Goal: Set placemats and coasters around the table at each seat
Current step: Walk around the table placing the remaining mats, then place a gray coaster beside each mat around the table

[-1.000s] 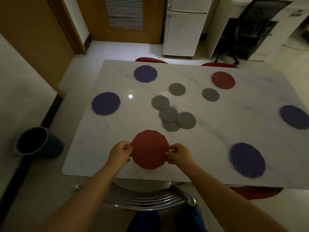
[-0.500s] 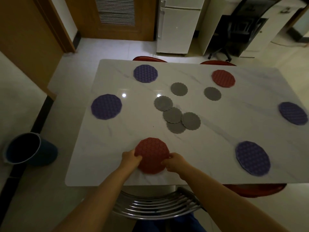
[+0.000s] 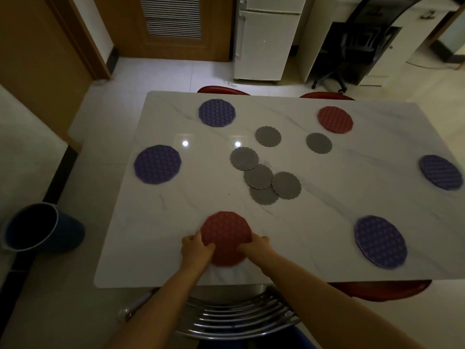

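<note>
Red placemat (image 3: 226, 233) lies on the marble table (image 3: 327, 210) at its 6 o'clock edge, directly in front of the metal-backed chair (image 3: 234, 316). Your left hand (image 3: 197, 250) pinches the mat's rim at about 8 o'clock and your right hand (image 3: 254, 248) at about 4 o'clock; both sets of fingers are closed on the mat.

Judgement: placement at this seat is in hand and the release is not yet made. Centre the mat on the chair, keep its near rim inside the table edge, press it flat, then let go with both hands together so it does not skew.

Four purple placemats (image 3: 157, 164) and a second red placemat (image 3: 335, 119) at 1 o'clock occupy other seats. Six grey coasters (image 3: 261, 176) lie bunched near the centre, some overlapping, none beside a mat.

Judgement: coasters are the outstanding work; lift them singly.
</note>
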A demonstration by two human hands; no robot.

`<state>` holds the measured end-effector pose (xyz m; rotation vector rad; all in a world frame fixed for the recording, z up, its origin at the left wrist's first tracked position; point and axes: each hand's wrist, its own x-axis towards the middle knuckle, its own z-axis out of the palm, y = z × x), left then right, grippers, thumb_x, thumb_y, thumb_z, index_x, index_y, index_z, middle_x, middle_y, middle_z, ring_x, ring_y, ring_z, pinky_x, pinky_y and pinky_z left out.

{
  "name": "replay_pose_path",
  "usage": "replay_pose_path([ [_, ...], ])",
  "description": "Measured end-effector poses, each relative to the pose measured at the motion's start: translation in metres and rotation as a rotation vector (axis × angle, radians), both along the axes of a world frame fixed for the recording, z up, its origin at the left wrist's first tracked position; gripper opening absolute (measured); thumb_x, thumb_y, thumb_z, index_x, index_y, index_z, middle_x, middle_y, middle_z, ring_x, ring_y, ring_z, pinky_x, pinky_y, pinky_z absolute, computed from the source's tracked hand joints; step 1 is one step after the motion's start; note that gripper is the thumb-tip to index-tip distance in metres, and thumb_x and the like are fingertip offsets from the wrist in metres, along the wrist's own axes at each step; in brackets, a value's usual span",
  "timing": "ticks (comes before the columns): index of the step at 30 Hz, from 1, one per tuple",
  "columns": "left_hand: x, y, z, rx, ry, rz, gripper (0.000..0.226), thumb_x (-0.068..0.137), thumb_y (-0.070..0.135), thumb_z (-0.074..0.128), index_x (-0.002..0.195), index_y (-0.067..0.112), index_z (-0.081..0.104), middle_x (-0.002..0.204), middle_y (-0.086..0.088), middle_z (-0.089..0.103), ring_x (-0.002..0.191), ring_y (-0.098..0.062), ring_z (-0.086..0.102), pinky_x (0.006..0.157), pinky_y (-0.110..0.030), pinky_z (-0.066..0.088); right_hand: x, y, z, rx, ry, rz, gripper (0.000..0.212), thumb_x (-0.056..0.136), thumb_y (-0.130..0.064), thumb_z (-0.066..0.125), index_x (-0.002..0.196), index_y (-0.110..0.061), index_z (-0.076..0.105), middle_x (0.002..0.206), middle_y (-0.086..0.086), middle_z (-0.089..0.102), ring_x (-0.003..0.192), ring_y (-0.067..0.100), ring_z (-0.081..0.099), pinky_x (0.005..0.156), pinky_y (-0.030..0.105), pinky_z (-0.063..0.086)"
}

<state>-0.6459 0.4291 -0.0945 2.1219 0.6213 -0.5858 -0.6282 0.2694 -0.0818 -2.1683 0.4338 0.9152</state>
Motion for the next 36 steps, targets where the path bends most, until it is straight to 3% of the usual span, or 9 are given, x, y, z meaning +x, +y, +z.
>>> replay_pose_path([
  [3,-0.001,0.001,-0.001,0.014,-0.020,0.036,0.045,0.083,0.014,0.061,0.126,0.004,0.057,0.124,-0.029,0.052,0.112,-0.039,0.053,0.099,-0.041,0.044,0.002,0.002,0.004,-0.035,0.025,0.036,0.042,0.086,-0.022,0.048,0.128,-0.015,0.049,0.114,0.015,0.043,0.120,0.037,0.038,0.105,0.037,0.036],
  [6,-0.001,0.004,0.001,0.037,-0.015,0.048,0.041,0.084,0.014,0.060,0.123,0.000,0.057,0.124,-0.030,0.053,0.114,-0.038,0.052,0.098,-0.040,0.043,0.004,-0.002,0.005,-0.010,0.057,0.052,0.043,0.086,-0.025,0.049,0.127,-0.012,0.049,0.116,0.014,0.044,0.120,0.036,0.039,0.103,0.035,0.036],
  [10,0.007,0.001,0.007,0.067,-0.086,0.072,0.053,0.085,0.011,0.062,0.135,0.000,0.047,0.137,-0.029,0.045,0.125,-0.039,0.046,0.106,-0.039,0.036,0.024,-0.027,0.010,-0.029,-0.026,-0.102,0.063,0.084,-0.028,0.058,0.140,-0.008,0.036,0.142,0.015,0.029,0.125,0.034,0.043,0.101,0.038,0.041],
  [14,0.032,-0.020,0.017,0.029,-0.168,0.032,0.049,0.088,0.011,0.059,0.135,0.004,0.048,0.138,-0.024,0.044,0.125,-0.036,0.046,0.108,-0.041,0.035,0.067,-0.085,0.016,-0.110,-0.219,-0.154,0.050,0.086,-0.025,0.058,0.133,-0.011,0.046,0.139,0.013,0.042,0.118,0.031,0.050,0.095,0.036,0.045],
  [18,0.059,-0.056,0.024,-0.094,-0.186,0.012,0.041,0.094,0.013,0.051,0.135,0.012,0.047,0.141,-0.015,0.042,0.125,-0.029,0.046,0.107,-0.037,0.036,0.115,-0.131,0.012,-0.223,-0.267,-0.017,0.043,0.090,-0.024,0.053,0.129,-0.006,0.049,0.129,0.019,0.053,0.114,0.035,0.051,0.097,0.044,0.045],
  [21,0.071,-0.092,0.025,-0.134,-0.164,0.044,0.040,0.095,0.010,0.049,0.135,0.010,0.047,0.141,-0.013,0.044,0.122,-0.028,0.048,0.101,-0.030,0.037,0.145,-0.146,0.004,-0.313,-0.245,0.100,0.050,0.088,-0.030,0.056,0.131,-0.007,0.046,0.129,0.018,0.051,0.117,0.034,0.050,0.098,0.041,0.044],
  [25,0.078,-0.133,0.020,-0.148,-0.150,0.079,0.041,0.095,0.006,0.048,0.136,0.003,0.045,0.140,-0.019,0.044,0.121,-0.034,0.050,0.102,-0.041,0.042,0.166,-0.154,-0.011,-0.342,-0.207,0.122,0.069,0.081,-0.040,0.065,0.136,-0.011,0.036,0.134,0.015,0.039,0.123,0.034,0.040,0.099,0.043,0.040],
  [30,0.086,-0.154,0.012,-0.150,-0.142,0.208,0.037,0.096,0.004,0.043,0.132,0.007,0.049,0.137,-0.014,0.047,0.120,-0.028,0.048,0.096,-0.032,0.040,0.178,-0.154,-0.022,-0.440,-0.217,0.267,0.081,0.075,-0.039,0.070,0.136,-0.007,0.029,0.133,0.014,0.037,0.123,0.032,0.036,0.102,0.038,0.034],
  [36,0.086,-0.171,0.007,-0.200,-0.152,0.332,0.035,0.096,0.002,0.044,0.129,0.007,0.051,0.134,-0.013,0.051,0.118,-0.025,0.050,0.088,-0.024,0.038,0.178,-0.173,-0.021,-0.265,-0.334,0.194,0.052,0.080,-0.026,0.062,0.128,-0.015,0.045,0.129,0.010,0.040,0.119,0.030,0.039,0.099,0.041,0.040],
])
